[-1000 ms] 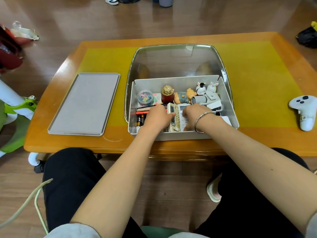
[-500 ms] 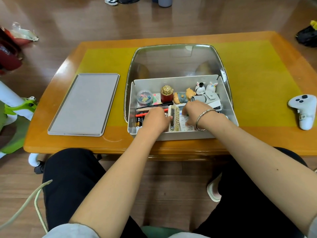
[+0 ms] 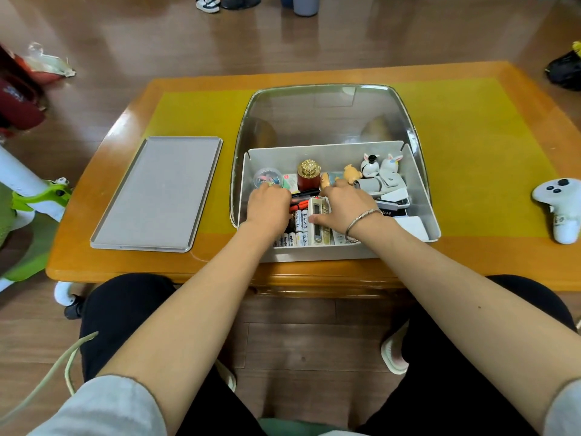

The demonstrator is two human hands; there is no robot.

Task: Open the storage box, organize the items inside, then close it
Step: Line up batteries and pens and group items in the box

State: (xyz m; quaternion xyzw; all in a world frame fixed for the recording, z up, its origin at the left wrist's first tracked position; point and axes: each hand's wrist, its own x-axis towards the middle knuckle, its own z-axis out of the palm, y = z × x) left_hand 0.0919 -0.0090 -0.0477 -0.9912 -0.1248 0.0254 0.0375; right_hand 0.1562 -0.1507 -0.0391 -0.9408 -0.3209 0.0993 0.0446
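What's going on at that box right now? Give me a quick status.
Both hands inside the open storage box: left hand on the pens, right hand gripping the calculator. Sorting under way. Grey lid aside on table; nothing in the way.

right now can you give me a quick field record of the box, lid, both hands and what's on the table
box: open grey storage box on yellow-topped wooden table
lid: flat grey lid lying left of box
left hand: inside box, over red and black pens; grip hidden
right hand: on upright cream calculator
near front wall: row of white batteries
back row: red jar with gold cap, animal figurines
right of box: white game controller
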